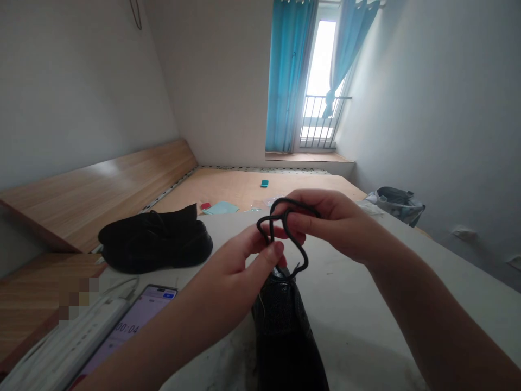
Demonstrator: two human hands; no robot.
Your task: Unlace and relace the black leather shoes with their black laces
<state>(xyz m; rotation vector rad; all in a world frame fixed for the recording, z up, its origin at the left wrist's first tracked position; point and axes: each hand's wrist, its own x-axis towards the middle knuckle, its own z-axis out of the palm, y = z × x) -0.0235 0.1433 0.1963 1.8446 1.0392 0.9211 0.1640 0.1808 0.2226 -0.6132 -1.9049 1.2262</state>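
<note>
A black shoe [285,331] stands on the white tabletop right in front of me, its lower part cut off by the frame's bottom edge. Above it, a dark shoelace [302,252] is raised in loops between my hands. My left hand [254,258] pinches the lace low on the left, thumb against fingers. Higher and to the right, my right hand [315,217] is closed on another part of the same lace. Part of the crossing is hidden by the fingers. A second black shoe [157,241] lies at the left, apart from both hands.
A phone [122,331] with a timer on its screen and a white power strip [77,342] lie at lower left. Beyond the white table [366,336], a wooden bed board [228,184] holds a small teal object [264,183]. A bag [396,205] sits at the right.
</note>
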